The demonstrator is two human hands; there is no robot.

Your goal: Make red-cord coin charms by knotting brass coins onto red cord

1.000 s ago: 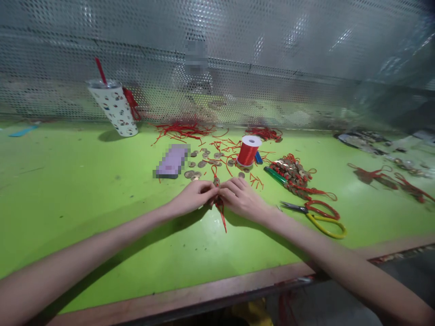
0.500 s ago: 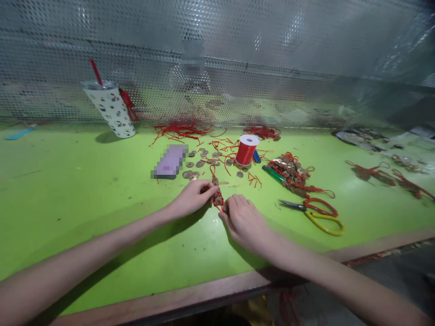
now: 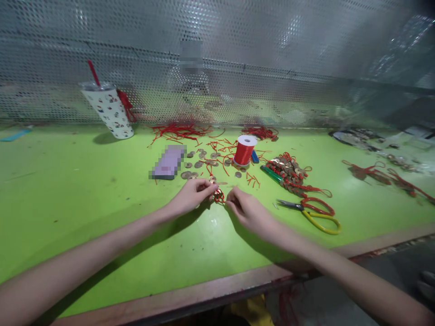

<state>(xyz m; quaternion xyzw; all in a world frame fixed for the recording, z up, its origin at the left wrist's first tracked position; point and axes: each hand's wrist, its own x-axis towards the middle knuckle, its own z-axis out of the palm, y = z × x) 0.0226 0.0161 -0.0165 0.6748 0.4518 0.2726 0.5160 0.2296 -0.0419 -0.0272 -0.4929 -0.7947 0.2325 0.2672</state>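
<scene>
Between thumb and fingers, my left hand (image 3: 191, 195) pinches a string of brass coins (image 3: 212, 180) knotted with red cord, with a loop at its far end. My right hand (image 3: 250, 212) is closed at the near end of the string, pinching the red cord (image 3: 221, 200) that comes off it. Loose coins (image 3: 189, 174) lie just beyond my left hand. To the right of my right hand are scissors (image 3: 307, 210), blades open, with one red and one yellow handle.
A spool of red cord (image 3: 244, 151) stands beyond my hands, near a phone (image 3: 169, 162). Finished coin strings (image 3: 287, 170) are heaped at right beside a green lighter (image 3: 272, 174). Red cord scraps (image 3: 181, 131) and a tumbler (image 3: 110, 111) stand before the perforated metal screen (image 3: 149, 104).
My right hand has drawn slightly away from the coin string, pulling the cord to the right. The left hand keeps its pinch; the string has turned a little.
</scene>
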